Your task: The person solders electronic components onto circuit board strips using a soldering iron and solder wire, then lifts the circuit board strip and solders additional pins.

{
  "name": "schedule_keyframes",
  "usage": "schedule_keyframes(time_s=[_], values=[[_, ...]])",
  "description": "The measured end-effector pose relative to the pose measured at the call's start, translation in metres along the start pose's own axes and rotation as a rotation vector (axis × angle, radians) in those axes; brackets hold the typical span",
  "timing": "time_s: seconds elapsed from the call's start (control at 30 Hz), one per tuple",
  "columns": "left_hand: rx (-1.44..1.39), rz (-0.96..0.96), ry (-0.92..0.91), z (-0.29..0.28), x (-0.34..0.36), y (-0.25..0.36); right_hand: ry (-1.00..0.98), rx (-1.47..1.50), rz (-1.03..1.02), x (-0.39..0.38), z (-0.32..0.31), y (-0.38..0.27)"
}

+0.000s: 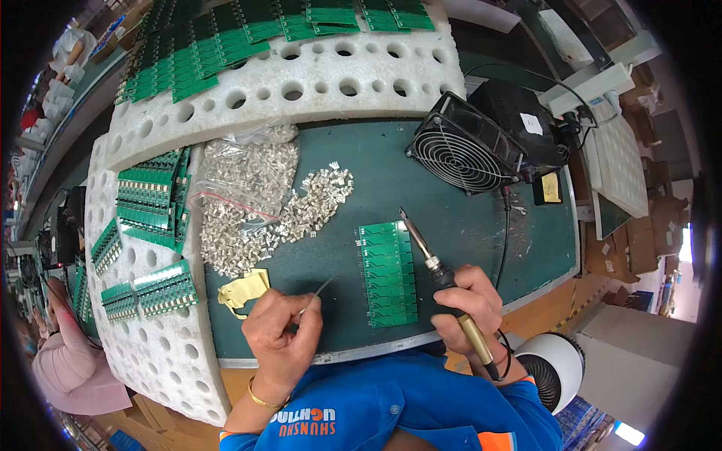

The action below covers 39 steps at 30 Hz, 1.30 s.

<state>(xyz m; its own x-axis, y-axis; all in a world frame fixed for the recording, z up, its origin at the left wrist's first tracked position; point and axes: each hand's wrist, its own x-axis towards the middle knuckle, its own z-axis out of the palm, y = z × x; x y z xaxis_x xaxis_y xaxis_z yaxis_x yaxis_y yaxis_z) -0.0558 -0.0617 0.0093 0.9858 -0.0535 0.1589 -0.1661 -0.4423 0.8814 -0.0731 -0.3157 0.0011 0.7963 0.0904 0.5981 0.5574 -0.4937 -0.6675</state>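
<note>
My right hand point(472, 304) is wrapped round a soldering iron point(425, 252) with a dark grip and gold-coloured rear end. Its tip points away from me, just beyond the far right corner of a green circuit board panel point(387, 274). The panel lies flat on the dark green mat, with thin metal pins along its left edge. Left of the panel, my left hand point(284, 331) pinches a short length of thin silvery solder wire point(325, 286), its end apart from the board. A crumpled yellow piece point(244, 291) lies just beyond this hand.
Small white connectors point(323, 192) lie heaped beside a clear plastic bag point(252, 169) of them. White foam slabs point(293, 90) bear green boards at the back and left. A black fan point(462, 150) stands far right, near a yellow sponge point(551, 188). Another person point(71, 361) sits at left.
</note>
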Motion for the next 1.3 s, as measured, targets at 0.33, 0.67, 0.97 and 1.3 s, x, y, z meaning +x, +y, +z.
schedule_keyframes(time_s=[0.33,0.67,0.97,1.3], values=[[0.176,0.149,0.137,0.028,0.019,-0.012,-0.063,0.055,0.162,0.005,0.007,0.002],[0.157,0.136,0.092,0.033,0.021,-0.016,-0.048,0.029,0.155,0.014,0.021,0.008],[0.154,0.135,0.098,0.033,0.018,-0.016,-0.033,0.025,0.125,0.014,0.027,0.012],[0.169,0.193,0.089,0.032,0.020,-0.018,-0.048,0.016,0.139,0.014,0.025,0.013]])
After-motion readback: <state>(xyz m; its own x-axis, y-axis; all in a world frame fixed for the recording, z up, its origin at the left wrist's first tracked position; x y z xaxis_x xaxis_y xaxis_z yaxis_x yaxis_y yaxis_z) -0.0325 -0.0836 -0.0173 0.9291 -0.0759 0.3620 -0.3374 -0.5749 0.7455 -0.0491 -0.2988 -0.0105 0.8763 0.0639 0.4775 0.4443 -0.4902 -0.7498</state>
